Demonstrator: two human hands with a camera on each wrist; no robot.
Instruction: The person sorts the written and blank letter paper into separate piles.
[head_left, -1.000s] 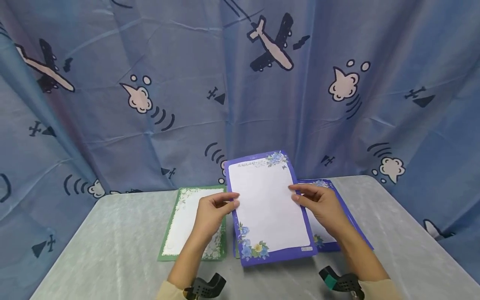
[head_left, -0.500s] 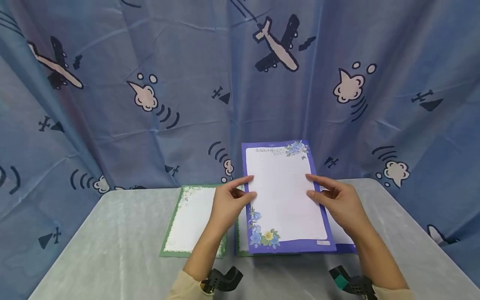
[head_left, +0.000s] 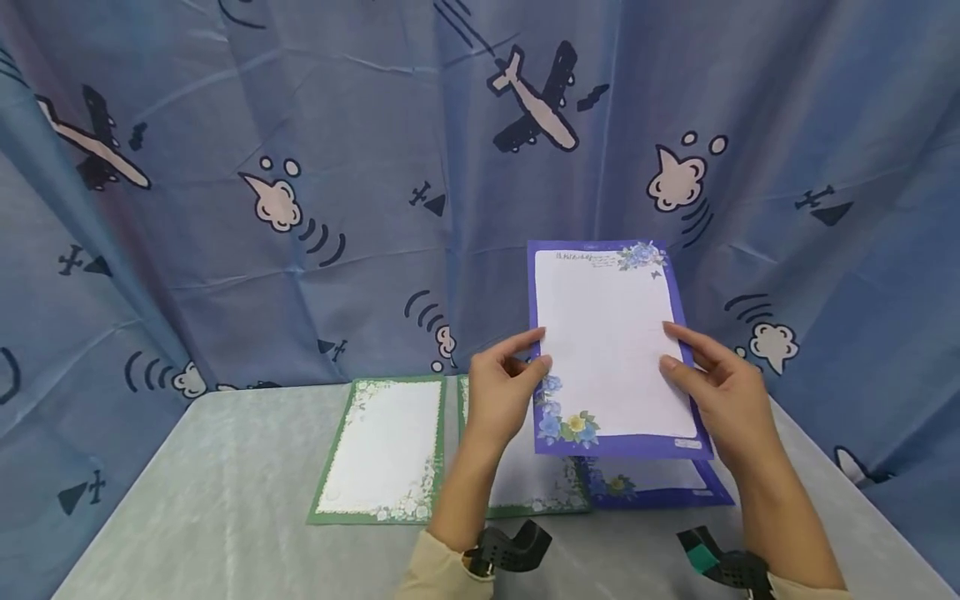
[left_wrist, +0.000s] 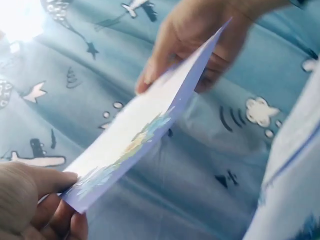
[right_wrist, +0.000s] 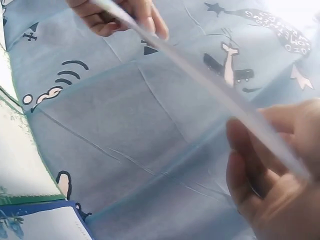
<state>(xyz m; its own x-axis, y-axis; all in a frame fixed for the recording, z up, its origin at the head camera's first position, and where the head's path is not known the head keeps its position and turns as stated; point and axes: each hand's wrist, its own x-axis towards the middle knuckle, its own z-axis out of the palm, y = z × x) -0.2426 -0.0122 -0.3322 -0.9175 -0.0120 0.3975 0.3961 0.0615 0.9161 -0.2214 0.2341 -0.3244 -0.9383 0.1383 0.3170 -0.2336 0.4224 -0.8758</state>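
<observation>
Purple sheet, one: I see it held up over the desk, left hand and right hand each with grip clamped on a side edge. On the desk: second purple sheet, partly hidden; left green sheet; right green sheet.

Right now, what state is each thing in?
Held purple-bordered sheet: raised, unfolded
Left hand: pinching its left edge
Right hand: pinching its right edge
Left green-bordered sheet: flat on the table
Middle green-bordered sheet: flat, partly hidden
Lower purple-bordered sheet: flat, mostly hidden
Curtain: hanging, creased
</observation>
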